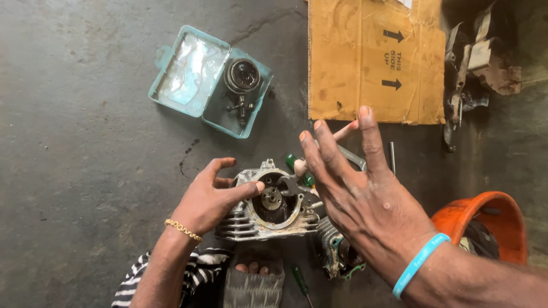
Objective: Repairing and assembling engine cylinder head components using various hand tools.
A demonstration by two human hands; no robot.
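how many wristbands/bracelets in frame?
2. A gold chain bracelet on the left hand's wrist, by the engine head; a blue band on the right hand's wrist, lower right. None hidden, as far as visible.

Stained grey concrete floor [85, 142], daylit.
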